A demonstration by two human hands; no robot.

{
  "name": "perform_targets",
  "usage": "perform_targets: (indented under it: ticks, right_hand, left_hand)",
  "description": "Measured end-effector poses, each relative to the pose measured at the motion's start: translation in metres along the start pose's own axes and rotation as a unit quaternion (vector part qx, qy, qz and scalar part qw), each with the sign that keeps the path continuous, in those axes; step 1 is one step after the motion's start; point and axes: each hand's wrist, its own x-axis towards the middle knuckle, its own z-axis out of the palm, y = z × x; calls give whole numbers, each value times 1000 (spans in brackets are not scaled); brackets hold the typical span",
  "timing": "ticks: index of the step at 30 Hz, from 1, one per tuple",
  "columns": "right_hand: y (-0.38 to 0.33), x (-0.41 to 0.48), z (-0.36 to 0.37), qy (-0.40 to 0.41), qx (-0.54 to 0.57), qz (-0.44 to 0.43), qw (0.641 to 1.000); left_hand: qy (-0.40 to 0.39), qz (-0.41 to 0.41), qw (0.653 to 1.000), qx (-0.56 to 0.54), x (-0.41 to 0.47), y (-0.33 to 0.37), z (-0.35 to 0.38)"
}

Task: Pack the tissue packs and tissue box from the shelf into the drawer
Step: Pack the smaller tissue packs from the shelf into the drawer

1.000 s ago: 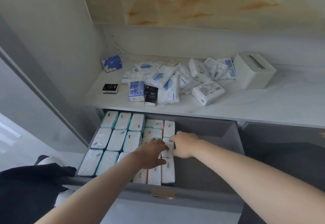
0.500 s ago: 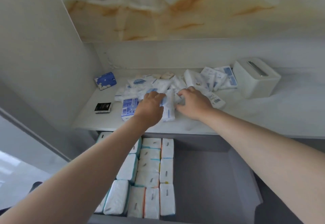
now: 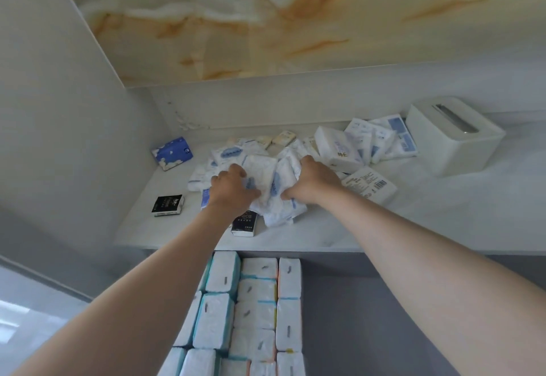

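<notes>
Your left hand point(image 3: 233, 186) and right hand point(image 3: 313, 182) curl around a bunch of tissue packs point(image 3: 266, 175) mid-frame on the shelf point(image 3: 413, 222). They look light, soft and slippery, so squeeze from both sides. The tissue box point(image 3: 452, 139), upper right, looks rigid.

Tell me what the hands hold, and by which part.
A bundle of white plastic-wrapped tissue packs on the pale shelf: the left hand grips its left side, the right hand its right side.

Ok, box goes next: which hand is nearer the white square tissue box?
Right: the right hand is left of the white tissue box; the left hand, farther left.
</notes>
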Motion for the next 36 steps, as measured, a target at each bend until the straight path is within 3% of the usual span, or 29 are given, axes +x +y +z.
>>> perform_targets:
  ticks: [5, 10, 13, 17, 18, 22, 26, 29, 32, 36]
  right_hand:
    - [7, 5, -9, 21, 43, 6, 999]
    - [17, 9, -12, 111, 127, -1, 986]
    - [22, 10, -15, 113, 151, -3, 982]
    - [22, 6, -17, 69, 198, -39, 977]
    - [20, 6, -18, 52, 216, -46, 974]
    - [11, -1, -21, -19, 285, -69, 956]
    - [11, -22, -24, -53, 366, -77, 926]
    - [15, -42, -27, -130, 416, -85, 896]
    - [20, -62, -28, -174, 334, -74, 923]
    - [34, -90, -18, -143, 261, -65, 952]
  left_hand:
    - [-15, -96, 986, -138, 0, 0, 0]
    - [22, -92, 953, -288, -6, 12, -6]
    - [0, -146, 887, -439, -8, 21, -13]
    - [-95, -224, 751, -614, -20, 40, -16]
    - [-106, -217, 746, -621, -22, 43, -14]
    - [-68, -140, 819, -553, -25, 51, -7]
    - [-98, -137, 778, -605, -41, 47, -15]
    - [-144, -113, 793, -582, -58, 34, -23]
    - [-196, -46, 822, -533, -81, 22, -30]
    - [-226, 36, 846, -481, -117, 17, -33]
